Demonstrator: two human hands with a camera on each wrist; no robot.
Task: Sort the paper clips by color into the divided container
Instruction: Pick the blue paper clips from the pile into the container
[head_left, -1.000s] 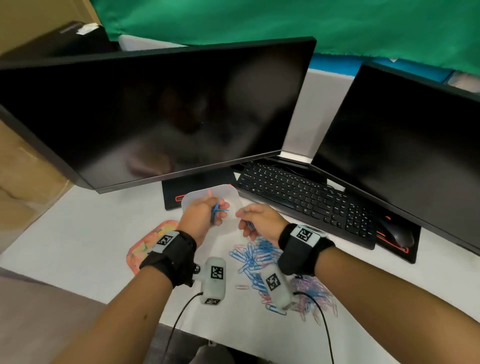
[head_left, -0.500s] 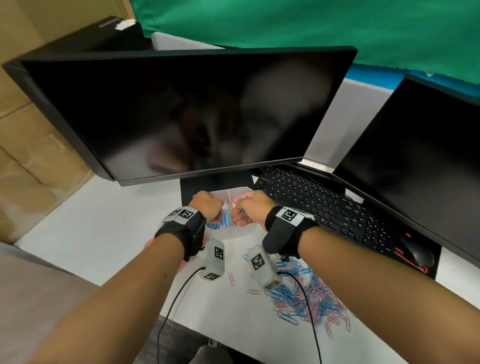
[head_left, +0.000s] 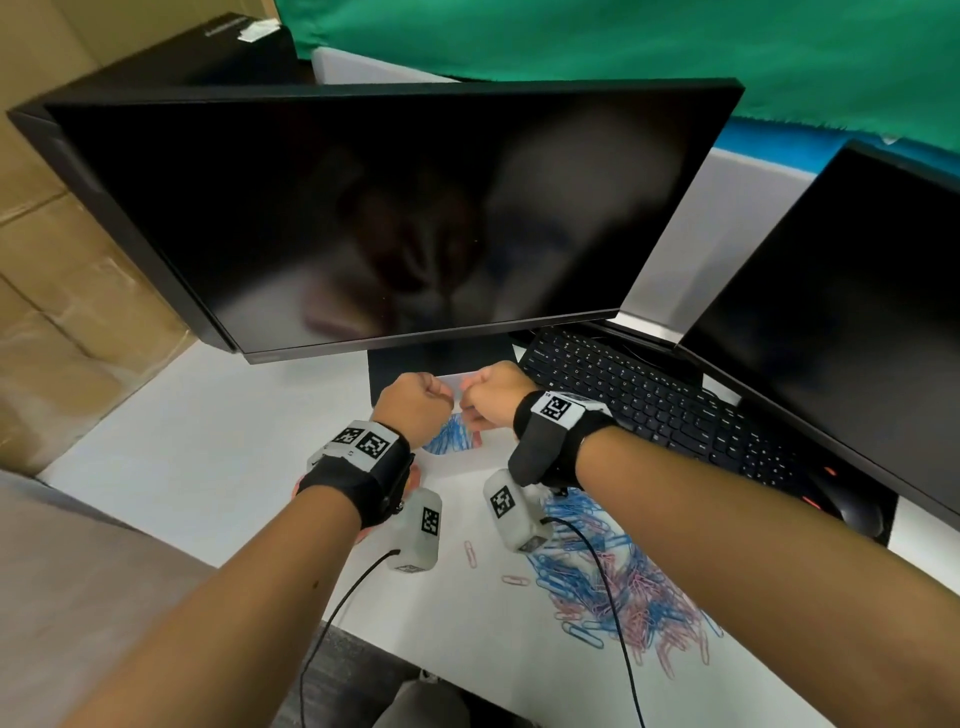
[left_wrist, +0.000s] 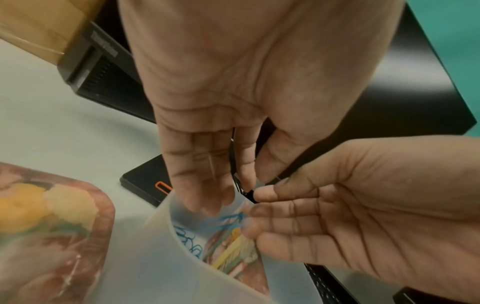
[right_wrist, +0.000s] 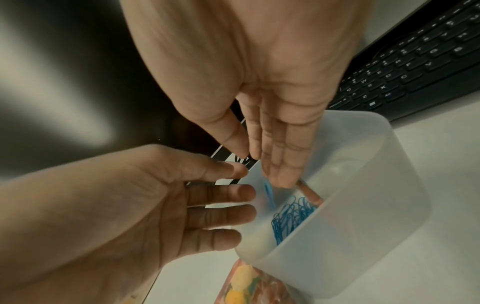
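Observation:
A translucent white container (right_wrist: 363, 164) stands on the desk in front of the monitor stand, with blue paper clips (right_wrist: 291, 214) heaped in one compartment. Both hands hover over its rim, side by side. My left hand (left_wrist: 228, 195) points its straight fingers down into it, and blurred blue clips (left_wrist: 231, 221) are falling below them. My right hand (right_wrist: 259, 167) is also spread, with one blue clip (right_wrist: 269, 193) dropping under its fingertips. In the head view the left hand (head_left: 415, 402) and right hand (head_left: 491, 395) show only their backs. A mixed pile of blue and pink clips (head_left: 623, 587) lies nearer me.
A large monitor (head_left: 389, 218) hangs just above the hands, with a second monitor (head_left: 841, 291) at right. A black keyboard (head_left: 649, 410) and mouse (head_left: 852, 509) lie to the right. A pink patterned lid (left_wrist: 39, 216) lies left of the container. Loose pink clips (head_left: 470, 553) are scattered near the pile.
Both hands moved forward from the pile to the container. They held blue clips a second ago; now the fingers have straightened and the clips are falling in.

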